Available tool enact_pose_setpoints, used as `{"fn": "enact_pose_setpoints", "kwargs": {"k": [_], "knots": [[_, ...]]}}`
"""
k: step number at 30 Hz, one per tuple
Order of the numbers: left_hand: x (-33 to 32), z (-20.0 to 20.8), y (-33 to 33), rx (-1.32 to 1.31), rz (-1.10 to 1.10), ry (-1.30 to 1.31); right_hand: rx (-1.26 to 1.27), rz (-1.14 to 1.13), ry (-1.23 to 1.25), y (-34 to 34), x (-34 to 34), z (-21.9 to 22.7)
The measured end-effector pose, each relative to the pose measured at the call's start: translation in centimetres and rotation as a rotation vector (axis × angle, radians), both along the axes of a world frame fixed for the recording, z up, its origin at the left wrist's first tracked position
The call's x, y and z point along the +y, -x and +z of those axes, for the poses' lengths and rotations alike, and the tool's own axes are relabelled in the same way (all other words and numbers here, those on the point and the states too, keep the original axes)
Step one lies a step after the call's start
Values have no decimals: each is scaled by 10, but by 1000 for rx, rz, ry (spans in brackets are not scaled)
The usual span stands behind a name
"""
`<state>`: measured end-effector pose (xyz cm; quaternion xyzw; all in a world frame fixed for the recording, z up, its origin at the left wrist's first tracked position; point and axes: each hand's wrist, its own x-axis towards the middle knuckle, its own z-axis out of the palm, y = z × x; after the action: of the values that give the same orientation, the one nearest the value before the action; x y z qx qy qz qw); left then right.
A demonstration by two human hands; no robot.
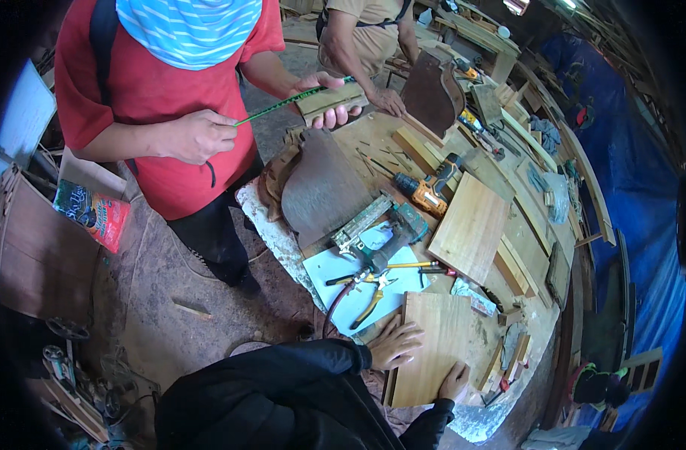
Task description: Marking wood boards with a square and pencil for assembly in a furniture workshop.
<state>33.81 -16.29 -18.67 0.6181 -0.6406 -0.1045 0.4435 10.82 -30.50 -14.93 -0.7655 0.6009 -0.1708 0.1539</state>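
A pale wooden board (438, 322) lies at the table's near edge, in front of me. From its left side, my left hand (395, 345) reaches over it, fingers spread flat on the top face. My right hand (453, 381) is at the near right edge, with its fingers bent and closed on that edge. Past the board's far left corner lie pliers with yellow and black handles (368, 309) on a white sheet (350, 304). A yellow pencil (412, 264) is beside them, and a green nail gun (391, 232) lies farther off.
Across the table, a person in red holds a green measuring tape (294, 99) against a wood block (330, 101). Another person leans at the far end. An orange cordless drill (425, 193), a second pale board (470, 225) and a dark curved panel (324, 187) occupy the tabletop.
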Motion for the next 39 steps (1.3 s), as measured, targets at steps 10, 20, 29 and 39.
{"fn": "enact_pose_setpoints", "kwargs": {"k": [10, 20, 29, 39], "knots": [[0, 1, -3, 28, 5, 7, -104, 44, 28, -10, -1, 3], [0, -3, -1, 40, -27, -9, -156, 27, 30, -2, -3, -8], [-1, -5, -2, 43, -9, 9, -136, 30, 17, -10, 1, 4], [0, -3, -3, 35, 4, 23, -144, 53, 31, -10, 0, 2]]}}
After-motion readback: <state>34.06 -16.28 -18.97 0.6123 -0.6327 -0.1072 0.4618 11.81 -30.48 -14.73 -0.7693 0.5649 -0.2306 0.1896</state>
